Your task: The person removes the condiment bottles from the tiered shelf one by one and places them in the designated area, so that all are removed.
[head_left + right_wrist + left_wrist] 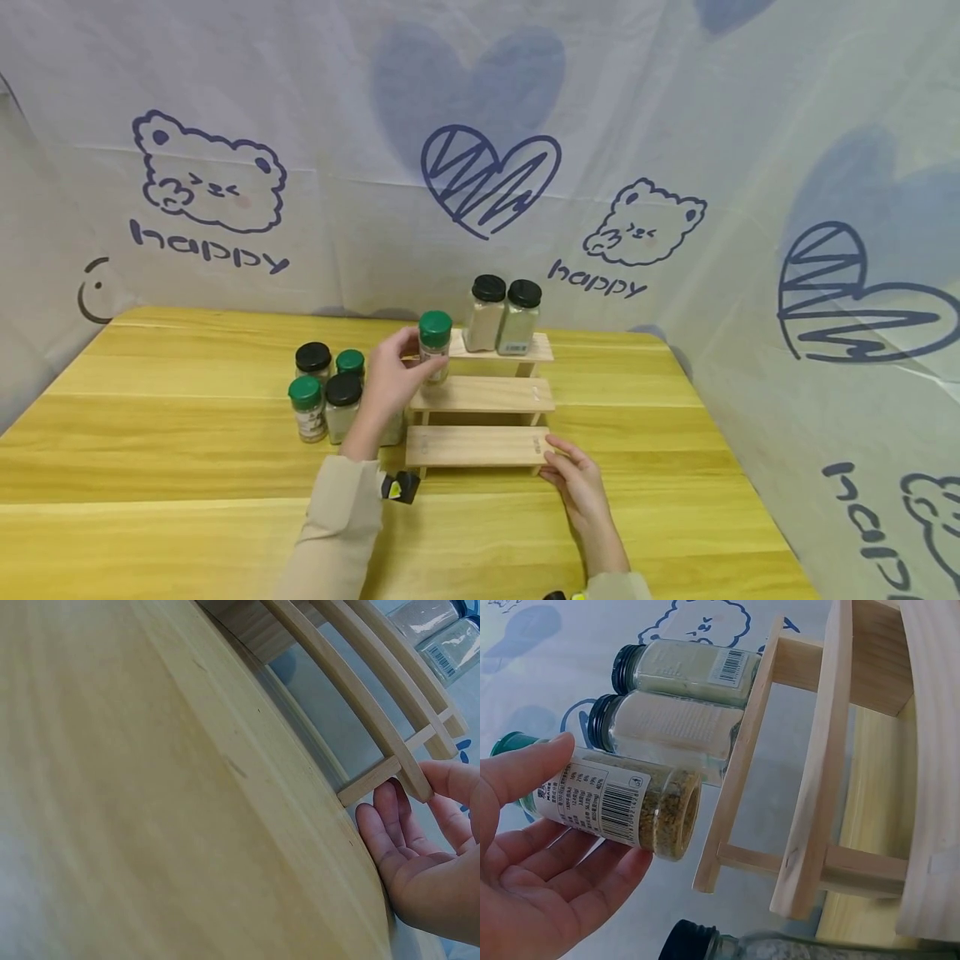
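My left hand [392,377] grips a small glass spice jar with a green cap [435,330], thumb on one side and fingers on the other. In the left wrist view, brown granules and a barcode label show on this spice jar [604,796]; its base is close to the rack's top shelf. The three-tier wooden rack [476,447] stands on the table. At the right end of its lowest step, my right hand [581,487] holds the board's edge, fingers above and below. Two black-capped jars [485,321] stand upright on the top tier.
Left of the rack, several more jars stand grouped on the table [187,467], among them a green-capped jar [307,410] and a black-capped jar [342,408]. My left forearm partly hides this group. A printed cloth [352,242] hangs behind the table.
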Demonstrator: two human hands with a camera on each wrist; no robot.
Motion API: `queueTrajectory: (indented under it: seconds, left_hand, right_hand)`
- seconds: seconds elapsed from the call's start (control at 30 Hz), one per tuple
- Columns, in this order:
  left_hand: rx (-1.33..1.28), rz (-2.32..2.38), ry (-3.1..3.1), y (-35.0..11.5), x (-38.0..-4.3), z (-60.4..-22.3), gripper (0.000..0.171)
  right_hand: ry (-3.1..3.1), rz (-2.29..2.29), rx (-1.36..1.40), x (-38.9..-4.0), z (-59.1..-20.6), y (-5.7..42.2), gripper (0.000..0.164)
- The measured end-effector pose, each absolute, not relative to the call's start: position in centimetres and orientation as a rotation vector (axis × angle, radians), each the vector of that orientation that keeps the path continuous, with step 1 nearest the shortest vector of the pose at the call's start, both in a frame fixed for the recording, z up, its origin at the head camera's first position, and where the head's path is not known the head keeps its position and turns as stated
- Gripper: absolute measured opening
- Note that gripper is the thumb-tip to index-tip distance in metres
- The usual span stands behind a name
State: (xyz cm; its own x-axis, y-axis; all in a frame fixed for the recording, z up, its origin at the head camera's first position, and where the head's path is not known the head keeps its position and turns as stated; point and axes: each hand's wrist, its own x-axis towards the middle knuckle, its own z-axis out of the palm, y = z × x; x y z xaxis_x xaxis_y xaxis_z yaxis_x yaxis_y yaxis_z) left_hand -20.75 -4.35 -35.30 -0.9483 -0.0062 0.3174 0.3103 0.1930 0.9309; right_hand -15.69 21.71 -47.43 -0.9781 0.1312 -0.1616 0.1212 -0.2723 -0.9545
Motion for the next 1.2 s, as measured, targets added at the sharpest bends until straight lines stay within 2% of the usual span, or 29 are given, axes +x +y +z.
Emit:
queueTrajectory:
  seconds: [0.77,1.2]
  left_hand:
    - [-0.315,-1.794,-2.229,-6.1,-16.8,-36.9,0.036]
    - [-0.447,-1.791,-2.215,-7.8,-15.6,-38.2,0.033]
  right_hand:
    - [-1.893,2.481,-0.339,-15.8,-47.4,21.5,0.027]
    - [-1.887,2.483,-0.368,-15.7,-47.3,21.5,0.025]
